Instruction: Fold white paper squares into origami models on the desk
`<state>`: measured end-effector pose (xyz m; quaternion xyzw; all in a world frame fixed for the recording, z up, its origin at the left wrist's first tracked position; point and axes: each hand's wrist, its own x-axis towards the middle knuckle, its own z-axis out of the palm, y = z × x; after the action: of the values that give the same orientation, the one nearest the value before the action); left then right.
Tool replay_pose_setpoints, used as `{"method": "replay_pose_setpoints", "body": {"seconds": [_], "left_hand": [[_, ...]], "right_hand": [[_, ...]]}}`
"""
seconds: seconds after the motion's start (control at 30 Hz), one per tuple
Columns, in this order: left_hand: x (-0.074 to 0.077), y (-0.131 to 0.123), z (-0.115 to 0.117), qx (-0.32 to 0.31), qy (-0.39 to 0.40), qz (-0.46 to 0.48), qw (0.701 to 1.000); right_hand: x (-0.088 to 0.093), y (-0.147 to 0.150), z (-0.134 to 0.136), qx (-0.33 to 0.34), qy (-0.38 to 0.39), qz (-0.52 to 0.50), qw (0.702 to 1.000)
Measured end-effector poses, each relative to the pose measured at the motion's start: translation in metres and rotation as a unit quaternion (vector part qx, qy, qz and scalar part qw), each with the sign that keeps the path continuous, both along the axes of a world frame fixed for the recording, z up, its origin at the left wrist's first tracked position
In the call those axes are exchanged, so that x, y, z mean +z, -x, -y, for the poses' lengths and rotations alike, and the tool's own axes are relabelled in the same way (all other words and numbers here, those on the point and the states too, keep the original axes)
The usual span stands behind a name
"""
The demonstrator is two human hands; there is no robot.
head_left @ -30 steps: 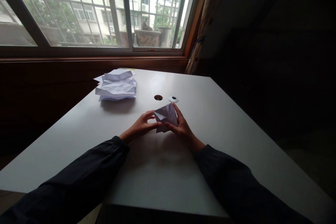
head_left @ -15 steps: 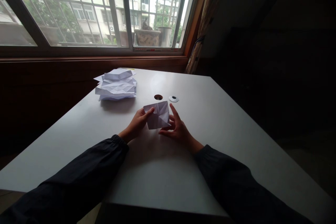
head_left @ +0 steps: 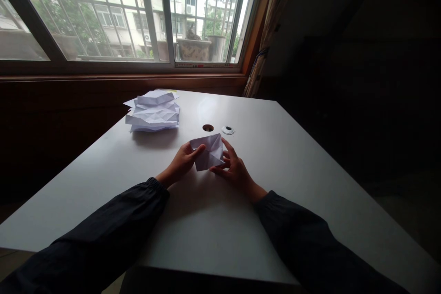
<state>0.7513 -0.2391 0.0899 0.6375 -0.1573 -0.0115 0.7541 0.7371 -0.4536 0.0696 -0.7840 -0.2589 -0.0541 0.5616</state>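
A small folded white paper (head_left: 209,156) is held above the middle of the white table (head_left: 220,234). My left hand (head_left: 182,161) grips its left side, thumb on the front face and the other fingers hidden behind. On the right side, my right hand (head_left: 234,170) holds the paper's edge between its fingers, the index finger at the upper right corner and the thumb at the lower right.
A stack of creased white papers (head_left: 153,112) lies at the table's back left. Behind the held paper are a round hole (head_left: 208,127) in the tabletop and a round cover (head_left: 228,130). A barred window (head_left: 113,14) stands beyond the table.
The fingers of my right hand have closed in on the paper's right edge. My left thumb and the paper have shifted slightly to the right.
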Motion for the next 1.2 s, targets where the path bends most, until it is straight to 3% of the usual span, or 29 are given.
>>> {"method": "replay_pose_setpoints", "body": {"seconds": [0.17,0.33,0.43,0.77,1.07,1.2], "left_hand": [[-0.008,-0.004,-0.001,0.008,0.046,-0.015,0.999],[-0.014,-0.006,0.000,0.002,0.079,-0.031,0.996],[-0.013,-0.005,0.001,-0.015,0.081,-0.041,0.996],[-0.002,0.003,0.003,-0.073,0.114,-0.089,0.987],[-0.011,0.001,0.003,-0.061,0.117,-0.068,0.989],[-0.008,0.002,0.003,-0.091,0.125,-0.047,0.987]], "right_hand": [[0.001,0.001,-0.001,-0.027,0.041,0.018,0.999],[0.000,0.003,-0.001,-0.020,-0.003,0.005,1.000],[0.001,0.003,-0.001,-0.027,-0.012,0.022,0.999],[0.004,0.004,0.003,-0.073,0.065,0.049,0.994],[0.003,0.004,0.003,-0.080,0.064,0.044,0.994],[0.003,0.003,0.003,-0.087,0.056,0.042,0.994]]}}
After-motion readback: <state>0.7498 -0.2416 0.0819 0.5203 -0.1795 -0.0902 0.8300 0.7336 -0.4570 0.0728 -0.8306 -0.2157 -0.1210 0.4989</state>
